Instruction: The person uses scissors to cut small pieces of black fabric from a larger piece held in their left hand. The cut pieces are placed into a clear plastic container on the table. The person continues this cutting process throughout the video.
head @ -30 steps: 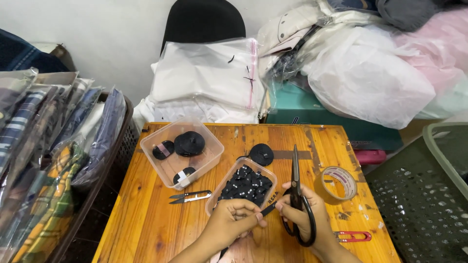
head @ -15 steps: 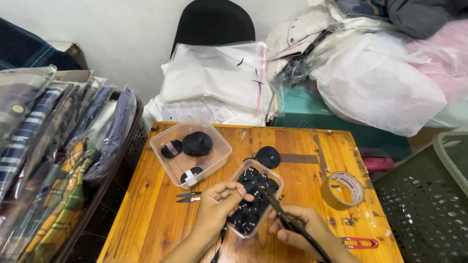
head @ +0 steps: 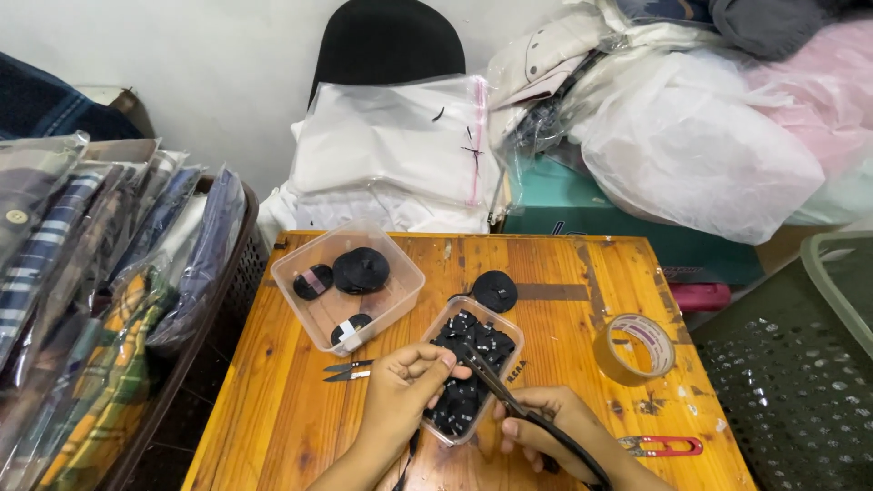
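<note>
Black plastic bits fill the small clear tub (head: pixel 473 375) at lower centre of the frame, sitting right under both hands so pieces can be picked straight out of it. Left hand (head: pixel 405 391) has its fingertips pinched together over the tub's near-left edge; probably nipping a thin black strip, but the view is too poor to be sure. Right hand (head: pixel 555 435) is clenched around the handles of long black scissors (head: pixel 509 395), blades angled up-left across the tub, tips close to the left fingertips.

Larger clear tub (head: pixel 350 284) sits up-left of it, holding flat black tape rolls. One more black roll (head: pixel 495 291) lies loose on the wooden table (head: pixel 273 400), just beyond the small tub. Small thread snips (head: pixel 350 370) lie left of the left hand; red-handled snips (head: pixel 662 445) at lower right. Brown packing tape roll (head: pixel 635 347) lies on the right side of the table. Bagged plaid fabric (head: pixel 82 300) is stacked in a basket at left; soft plastic bags (head: pixel 700 145) are piled at upper right.
</note>
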